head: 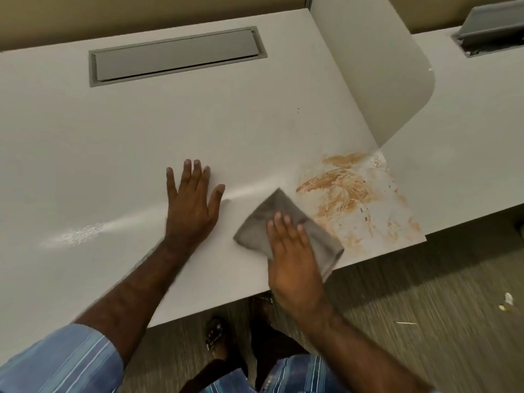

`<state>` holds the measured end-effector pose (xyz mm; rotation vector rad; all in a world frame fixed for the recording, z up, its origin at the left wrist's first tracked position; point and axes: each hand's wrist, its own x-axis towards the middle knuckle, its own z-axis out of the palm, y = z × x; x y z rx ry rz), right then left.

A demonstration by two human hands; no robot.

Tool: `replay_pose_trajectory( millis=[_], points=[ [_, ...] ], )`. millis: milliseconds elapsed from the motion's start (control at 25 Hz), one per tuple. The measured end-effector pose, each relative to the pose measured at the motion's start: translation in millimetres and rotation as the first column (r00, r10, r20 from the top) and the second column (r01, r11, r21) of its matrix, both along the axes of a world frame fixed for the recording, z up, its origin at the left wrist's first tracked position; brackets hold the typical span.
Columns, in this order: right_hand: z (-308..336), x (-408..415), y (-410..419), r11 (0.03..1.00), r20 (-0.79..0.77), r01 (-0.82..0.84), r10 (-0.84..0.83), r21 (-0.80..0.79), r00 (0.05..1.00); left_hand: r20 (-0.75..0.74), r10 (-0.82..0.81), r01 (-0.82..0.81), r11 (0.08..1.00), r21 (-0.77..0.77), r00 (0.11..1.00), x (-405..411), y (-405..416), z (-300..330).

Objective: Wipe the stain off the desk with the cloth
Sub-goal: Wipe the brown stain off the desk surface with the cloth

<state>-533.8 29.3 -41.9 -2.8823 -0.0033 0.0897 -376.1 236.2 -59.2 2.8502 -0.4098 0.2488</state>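
The right hand (295, 262) lies with straight fingers flat on the grey cloth (286, 225), pressing it down on the desk (113, 143) — palm over the cloth's near half, no curl around it that shows. The left hand (192, 202) is spread flat on the bare desk just left of the cloth, fingers splayed and straight, holding nothing. The cloth is folded, slightly blurred, and sits close to the desk's front edge, its far corner just beside the orange-brown stain (348, 191). The stain is smeared in streaks over the right end of the desk, from near the partition panel (377, 72) down toward the front corner.

Farther out, a recessed grey cable tray (177, 56) is set into the back of the desk with its lid shut — what is in it cannot be seen. A second tray (493, 29) on the neighbouring desk has its lid tilted up. Striped blue sleeves (62, 361) show below, over a grey carpet (425, 293)
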Motion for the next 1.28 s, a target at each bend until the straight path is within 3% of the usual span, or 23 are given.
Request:
replay_pose_trajectory(
  millis=[160,520,640,760,880,1040,1120,1280],
  points=[
    [-0.5,-31.2,-23.5,0.999,0.008,0.052,-0.052,0.01,0.999,0.003,-0.095,0.095,0.995,-0.018,0.996,15.5,-28.8,-9.8],
    [1.5,114.3,-49.1,0.97,0.073,0.244,-0.245,0.014,0.967,0.02,-0.118,0.118,0.993,-0.009,0.993,15.7,-36.9,-19.9],
    [0.0,77.2,-32.9,0.973,0.062,0.219,-0.224,0.075,0.973,-0.015,-0.122,0.122,0.993,-0.01,0.992,15.8,-37.1,-16.6],
    [-2.9,-15.5,-13.5,0.988,0.045,0.143,-0.145,0.058,0.988,-0.074,-0.124,0.123,0.992,-0.022,0.989,14.3,-34.1,-14.7],
    [-8.7,-57.3,-28.8,0.983,0.012,0.167,-0.168,0.071,0.986,-0.096,-0.106,0.105,0.994,-0.023,0.99,11.1,-34.8,-13.6],
    [-11.6,5.6,-58.6,0.975,-0.025,0.22,-0.221,-0.018,0.975,-0.117,-0.068,0.065,0.998,-0.027,0.991,3.6,-36.7,-11.3],
    [-4.0,35.4,-39.4,0.916,0.018,0.395,-0.395,-0.065,0.919,-0.163,-0.236,0.233,0.972,-0.04,0.958,9.4,-21.4,-8.1],
    [0.3,102.0,-60.5,0.889,0.048,0.457,-0.456,-0.012,0.889,-0.163,-0.204,0.198,0.979,-0.049,0.965,16.3,-28.1,-7.7]
  ],
)
